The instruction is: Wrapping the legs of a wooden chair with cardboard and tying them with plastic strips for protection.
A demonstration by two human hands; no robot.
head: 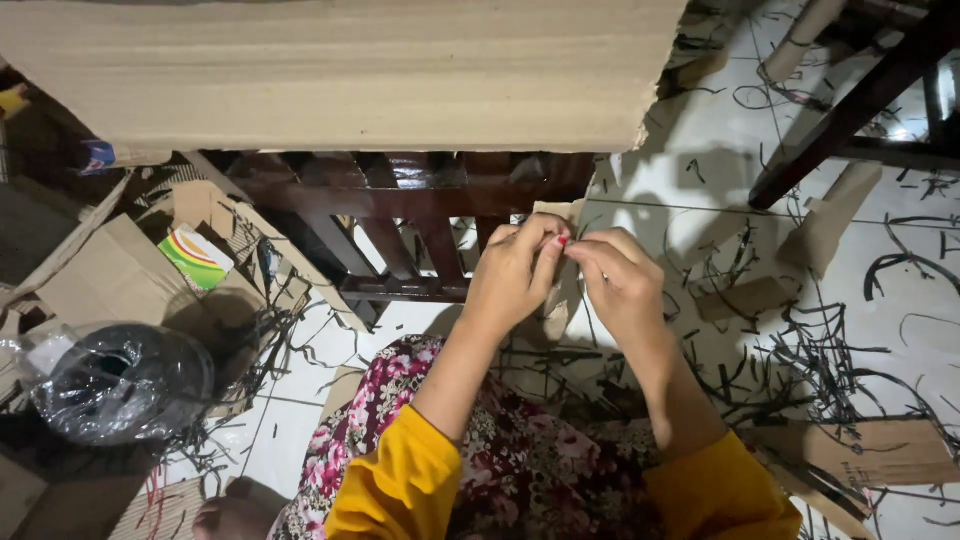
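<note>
uneven indoor light, brightest at 1 to 3 o'clock on the white floor tiles (900,250), with mild glare there. 9 o'clock side dim, murky. hard shadows fall on the tiles toward 5 o'clock. plastic-wrapped roll (120,385) shows soft sheen. focus fair; slight wide-angle stretch at edges.

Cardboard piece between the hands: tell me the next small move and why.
Probably steady the narrow cardboard piece with the left hand while the right hand works at its top edge, since both hands' fingers already meet there around something small and red.
</note>
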